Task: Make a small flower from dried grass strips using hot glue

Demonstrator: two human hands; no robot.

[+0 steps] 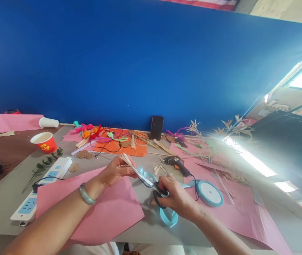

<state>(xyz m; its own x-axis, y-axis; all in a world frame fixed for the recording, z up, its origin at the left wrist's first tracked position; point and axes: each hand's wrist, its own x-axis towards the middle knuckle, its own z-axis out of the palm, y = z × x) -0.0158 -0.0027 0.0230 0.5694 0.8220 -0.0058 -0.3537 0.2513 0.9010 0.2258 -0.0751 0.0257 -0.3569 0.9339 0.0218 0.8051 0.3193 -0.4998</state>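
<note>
My left hand (119, 171), with a jade-coloured bangle on its wrist, pinches a small bundle of pale dried strips (127, 160). My right hand (176, 194) grips scissors (148, 181) by their black handles. Their blades point up and left to the strips beside my left fingertips; whether they touch them I cannot tell. Light blue ribbon (170, 217) curls below the scissors and leads to a ribbon spool (209, 193) at the right. Under my left forearm lies a pink sheet (108, 216). Just beyond the scissors is a ring with pale strips on it (160, 169).
A glue gun (178, 164) with a black cord lies past my right hand. At the left are a power strip (28, 205), a green sprig (43, 164) and a red-and-white paper cup (44, 141). A phone (157, 127) leans against the blue partition (129, 71).
</note>
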